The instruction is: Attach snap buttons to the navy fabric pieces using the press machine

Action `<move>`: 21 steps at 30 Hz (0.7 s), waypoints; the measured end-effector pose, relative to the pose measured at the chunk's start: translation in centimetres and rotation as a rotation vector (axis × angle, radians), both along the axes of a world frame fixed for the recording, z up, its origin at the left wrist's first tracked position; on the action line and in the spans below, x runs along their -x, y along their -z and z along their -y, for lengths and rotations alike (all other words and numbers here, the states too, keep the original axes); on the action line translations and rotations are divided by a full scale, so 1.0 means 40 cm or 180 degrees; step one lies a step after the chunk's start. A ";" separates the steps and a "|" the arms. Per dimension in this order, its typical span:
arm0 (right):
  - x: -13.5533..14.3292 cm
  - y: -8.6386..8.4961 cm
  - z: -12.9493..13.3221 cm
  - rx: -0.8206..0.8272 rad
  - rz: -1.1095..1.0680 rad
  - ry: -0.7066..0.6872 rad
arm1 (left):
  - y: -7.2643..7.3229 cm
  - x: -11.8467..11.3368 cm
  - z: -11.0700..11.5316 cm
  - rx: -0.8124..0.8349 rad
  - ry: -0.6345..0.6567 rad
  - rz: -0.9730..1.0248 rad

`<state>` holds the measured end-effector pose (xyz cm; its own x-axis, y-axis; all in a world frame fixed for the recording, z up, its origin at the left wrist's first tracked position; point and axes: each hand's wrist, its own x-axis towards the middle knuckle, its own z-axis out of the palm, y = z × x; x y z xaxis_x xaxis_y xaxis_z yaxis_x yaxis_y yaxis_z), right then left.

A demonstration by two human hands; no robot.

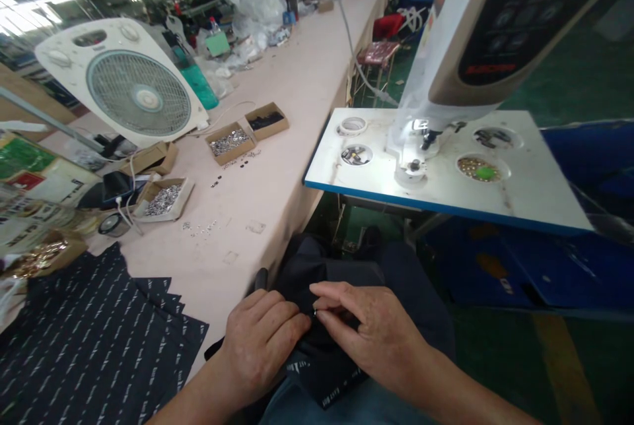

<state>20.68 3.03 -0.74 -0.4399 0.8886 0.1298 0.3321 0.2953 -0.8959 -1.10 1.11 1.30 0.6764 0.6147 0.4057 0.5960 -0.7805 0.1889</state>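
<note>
Across my lap lies a dark garment [317, 372] with white printed lettering along its lower part. My left hand [260, 339] has its fingers curled over the cloth and grips it. Just to the right, my right hand [369, 329] pinches a small shiny metal fastener [315, 312] between thumb and forefinger, close against the cloth. The fastener is mostly covered by the fingertips, so its exact kind does not show. A stack of dark printed fabric pieces [94, 332] rests on the table to the left.
Small boxes of metal fasteners [230, 142] and loose parts lie on the long table [277, 194]. A white fan [143, 98] stands behind them. To the right is a pressing machine [460, 49] over a white worktop [376, 181] with recessed parts cups. Blue bins [569, 266] sit below.
</note>
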 end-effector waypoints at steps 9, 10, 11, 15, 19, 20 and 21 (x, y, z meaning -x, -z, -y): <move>-0.007 -0.006 -0.006 -0.0701 0.0486 -0.0473 | 0.006 -0.004 -0.001 0.0265 -0.0066 0.0170; -0.008 -0.011 -0.008 -0.0690 0.0548 -0.0513 | 0.006 -0.006 -0.003 0.0322 -0.0097 0.0227; -0.010 -0.018 -0.010 -0.0661 0.0605 -0.0539 | 0.006 -0.007 -0.005 0.0404 -0.0134 0.0266; -0.028 -0.051 -0.013 -0.0498 0.0578 -0.0523 | 0.007 -0.011 -0.011 0.0833 -0.0233 0.0342; -0.049 -0.074 -0.011 -0.0332 0.0409 -0.0620 | 0.009 -0.014 -0.015 0.1128 -0.0297 0.0469; -0.051 -0.075 -0.010 -0.0307 0.0422 -0.0665 | 0.009 -0.015 -0.016 0.1185 -0.0333 0.0486; -0.050 -0.074 -0.010 -0.0285 0.0451 -0.0711 | 0.010 -0.016 -0.017 0.1251 -0.0373 0.0499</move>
<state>22.69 3.41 2.20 -0.6431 0.7552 0.1266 0.3699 0.4511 -0.8122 -0.46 1.80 0.89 0.5417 0.8118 0.2179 0.6168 -0.5600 0.5531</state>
